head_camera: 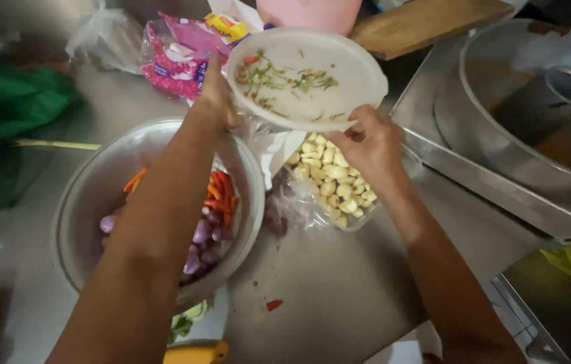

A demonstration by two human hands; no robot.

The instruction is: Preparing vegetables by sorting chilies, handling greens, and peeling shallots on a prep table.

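Observation:
My left hand [214,101] and my right hand [369,145] hold a white plastic plate [353,74] by its left and lower edges, lifted and tilted toward me. Green and red vegetable scraps [278,77] cling to its face. Below the plate lies a clear container of peeled garlic cloves [329,182]. Under my left forearm sits a metal bowl [83,202] with red chillies [221,192] and purple shallots [201,232].
A pink printed plastic bag [174,57] lies behind the bowl, with a green bag [9,114] at far left. A wooden board [427,23] and a large metal tray with a round pan [534,101] occupy the right. A red scrap [274,305] lies on the steel counter.

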